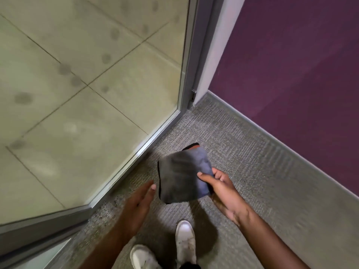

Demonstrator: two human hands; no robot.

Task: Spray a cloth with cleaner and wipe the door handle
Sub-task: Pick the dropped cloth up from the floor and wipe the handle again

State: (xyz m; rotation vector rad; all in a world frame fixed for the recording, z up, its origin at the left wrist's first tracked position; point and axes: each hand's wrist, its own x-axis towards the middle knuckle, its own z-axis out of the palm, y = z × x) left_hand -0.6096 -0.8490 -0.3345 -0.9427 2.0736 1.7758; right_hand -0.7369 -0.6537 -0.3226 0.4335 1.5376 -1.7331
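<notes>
The right hand (223, 189) holds a folded grey microfibre cloth with a dark edge and an orange strip at its far corner (184, 175); the grip is a pinch, thumb on top and fingers curled under the cloth's right edge, so the cloth stands out flat to the left, held above the floor. The left hand (138, 204) is just beside the cloth's left edge, its fingers straight and together, its grip loose and holding nothing; whether a fingertip touches the cloth cannot be told through the blur. Below the hands, two white shoes (184, 241) stand on a grey ribbed carpet (252, 200). To the left rises a glass panel in a grey metal frame (136, 152), with pale floor tiles (77, 55) seen through it. To the right stands a purple wall (301, 65) with a grey skirting strip along its foot
</notes>
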